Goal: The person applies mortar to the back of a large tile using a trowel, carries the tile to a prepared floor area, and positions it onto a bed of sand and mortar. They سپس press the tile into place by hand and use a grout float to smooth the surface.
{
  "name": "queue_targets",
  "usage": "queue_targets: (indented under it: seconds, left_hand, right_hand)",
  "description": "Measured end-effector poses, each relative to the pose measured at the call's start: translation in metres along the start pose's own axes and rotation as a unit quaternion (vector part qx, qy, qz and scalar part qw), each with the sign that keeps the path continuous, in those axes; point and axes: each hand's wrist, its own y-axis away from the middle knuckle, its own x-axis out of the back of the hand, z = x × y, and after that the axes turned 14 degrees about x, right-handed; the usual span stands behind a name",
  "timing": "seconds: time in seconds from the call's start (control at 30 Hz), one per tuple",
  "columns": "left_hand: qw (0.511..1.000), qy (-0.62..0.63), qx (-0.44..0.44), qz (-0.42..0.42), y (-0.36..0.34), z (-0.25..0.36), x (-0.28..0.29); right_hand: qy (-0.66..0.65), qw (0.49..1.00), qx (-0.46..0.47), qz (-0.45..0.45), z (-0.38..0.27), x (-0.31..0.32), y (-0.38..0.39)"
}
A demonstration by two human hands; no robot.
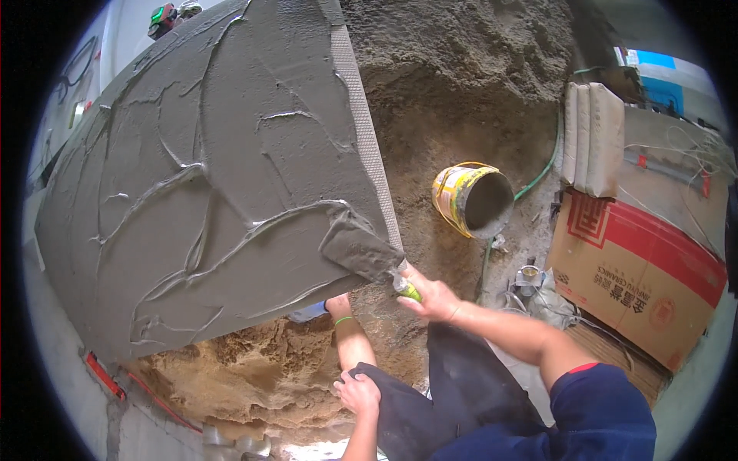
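My right hand grips the green handle of a mortar-covered trowel. The blade lies over the right part of a large slab coated in uneven grey mortar, near its lower edge, with a raised ridge of mortar along the blade's upper side. A bare, dimpled pale strip shows along the slab's right edge. My left hand rests on my dark-trousered knee, its fingers curled over it. My foot is partly hidden under the slab's edge.
A yellow bucket lies tilted on damp sand, beside a green hose. A large cardboard box and stacked pale packs stand right. Bagged odds and ends lie nearby. Red strips lie lower left.
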Motion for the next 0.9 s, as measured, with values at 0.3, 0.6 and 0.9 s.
queue_targets:
  seconds: [0.3,0.6,0.9]
  left_hand:
    - [1.0,-0.008,0.023,-0.014,0.013,0.01,-0.008]
    - [0.997,0.041,0.06,-0.014,0.024,0.017,-0.017]
    - [0.997,-0.008,0.06,-0.037,0.04,0.034,0.004]
  right_hand:
    - [0.19,0.924,0.177,-0.279,0.068,0.126,-0.13]
    - [0.245,0.942,0.17,-0.152,0.071,0.212,-0.302]
    - [0.263,0.963,0.04,-0.043,0.07,0.261,-0.417]
